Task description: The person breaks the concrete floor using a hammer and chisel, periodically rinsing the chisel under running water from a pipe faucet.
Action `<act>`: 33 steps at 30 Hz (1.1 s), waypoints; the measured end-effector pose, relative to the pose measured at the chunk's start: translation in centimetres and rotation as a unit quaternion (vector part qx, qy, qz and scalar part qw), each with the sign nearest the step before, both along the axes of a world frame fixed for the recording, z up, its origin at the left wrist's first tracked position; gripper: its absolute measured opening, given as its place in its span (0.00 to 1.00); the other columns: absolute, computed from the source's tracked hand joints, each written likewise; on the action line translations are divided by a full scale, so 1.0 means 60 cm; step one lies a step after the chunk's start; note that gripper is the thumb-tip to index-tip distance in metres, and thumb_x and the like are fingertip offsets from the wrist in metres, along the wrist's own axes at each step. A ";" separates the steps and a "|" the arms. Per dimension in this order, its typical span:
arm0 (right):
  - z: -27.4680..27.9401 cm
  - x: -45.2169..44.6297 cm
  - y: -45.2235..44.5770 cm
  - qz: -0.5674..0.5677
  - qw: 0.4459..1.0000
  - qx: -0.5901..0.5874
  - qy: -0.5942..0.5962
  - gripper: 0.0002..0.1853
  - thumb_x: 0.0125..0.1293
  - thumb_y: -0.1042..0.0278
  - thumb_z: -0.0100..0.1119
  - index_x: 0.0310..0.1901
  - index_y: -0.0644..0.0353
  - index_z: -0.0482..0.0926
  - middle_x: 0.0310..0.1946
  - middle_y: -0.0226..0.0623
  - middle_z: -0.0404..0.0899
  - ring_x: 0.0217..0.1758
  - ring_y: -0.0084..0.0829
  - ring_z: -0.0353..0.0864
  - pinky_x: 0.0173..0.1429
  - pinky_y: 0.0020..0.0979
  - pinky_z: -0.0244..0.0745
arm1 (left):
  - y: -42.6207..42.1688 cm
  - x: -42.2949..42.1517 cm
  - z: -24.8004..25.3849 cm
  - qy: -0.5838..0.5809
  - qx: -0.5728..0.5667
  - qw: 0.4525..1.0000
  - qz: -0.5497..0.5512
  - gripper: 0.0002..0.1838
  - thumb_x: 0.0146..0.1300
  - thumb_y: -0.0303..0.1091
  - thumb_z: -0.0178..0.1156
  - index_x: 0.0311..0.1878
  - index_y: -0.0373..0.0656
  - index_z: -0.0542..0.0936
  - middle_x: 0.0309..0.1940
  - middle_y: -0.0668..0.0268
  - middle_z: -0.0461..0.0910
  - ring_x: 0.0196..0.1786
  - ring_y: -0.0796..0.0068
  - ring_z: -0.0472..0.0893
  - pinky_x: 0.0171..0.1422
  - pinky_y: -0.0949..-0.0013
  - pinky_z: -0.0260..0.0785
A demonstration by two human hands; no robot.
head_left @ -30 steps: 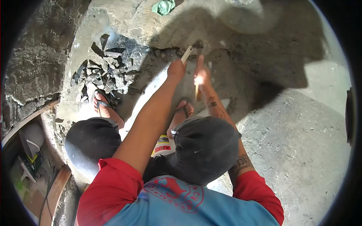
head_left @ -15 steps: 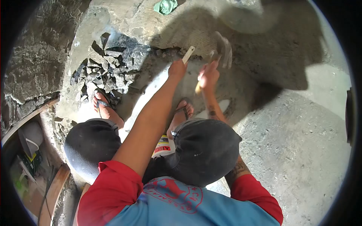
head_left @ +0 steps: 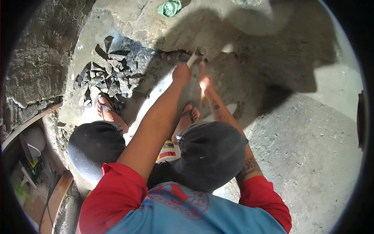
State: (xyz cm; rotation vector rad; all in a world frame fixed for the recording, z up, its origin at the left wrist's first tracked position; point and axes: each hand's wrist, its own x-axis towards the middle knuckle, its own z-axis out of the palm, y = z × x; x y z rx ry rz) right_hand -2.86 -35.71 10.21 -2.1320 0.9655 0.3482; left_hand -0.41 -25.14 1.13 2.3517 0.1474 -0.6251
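Observation:
My left hand [head_left: 181, 73] is closed around a pale, flat chisel [head_left: 192, 59], whose end sticks out beyond my fist. Just to its right, my right hand [head_left: 205, 82] grips a hammer by its wooden handle [head_left: 202, 99]. The hammer's head is dark and blurred in shadow, close beside the chisel's end; whether they touch I cannot tell. Both hands are low over the broken edge of the concrete floor [head_left: 171, 56], in front of my knees.
A heap of broken grey chunks [head_left: 113, 72] lies to the left, close to my sandalled left foot [head_left: 107, 109]. A crumpled green wrapper [head_left: 169, 7] is at the far edge. A printed bucket [head_left: 167, 152] shows between my legs. At lower left is a recess with a white cap [head_left: 33, 142].
The hammer has swung from the right in to the chisel's end, and my right hand has moved left and slightly down. My left hand has shifted very slightly left.

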 end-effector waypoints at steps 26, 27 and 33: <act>0.029 -0.239 -0.060 -0.124 0.969 0.182 -0.113 0.31 0.70 0.37 0.37 0.23 0.58 0.69 0.13 0.27 0.62 0.13 0.20 0.59 0.17 0.28 0.52 | 0.107 -0.029 0.099 -0.043 0.149 0.981 0.119 0.22 0.63 0.50 0.54 0.39 0.36 0.78 0.34 0.48 0.82 0.40 0.50 0.83 0.44 0.52 0.74; 0.016 -0.244 -0.062 -0.101 0.971 0.156 -0.148 0.31 0.70 0.36 0.36 0.25 0.57 0.69 0.14 0.27 0.64 0.13 0.20 0.60 0.17 0.28 0.53 | 0.081 -0.025 0.101 -0.049 0.125 0.989 0.062 0.22 0.63 0.51 0.54 0.40 0.36 0.77 0.33 0.49 0.82 0.39 0.50 0.83 0.43 0.52 0.75; 0.029 -0.193 -0.060 -0.157 0.952 0.235 -0.120 0.30 0.70 0.37 0.35 0.26 0.57 0.69 0.13 0.26 0.64 0.12 0.19 0.61 0.16 0.25 0.54 | -0.037 -0.013 0.060 -0.073 0.060 0.994 -0.063 0.22 0.64 0.51 0.53 0.42 0.38 0.74 0.31 0.50 0.81 0.37 0.48 0.82 0.41 0.50 0.74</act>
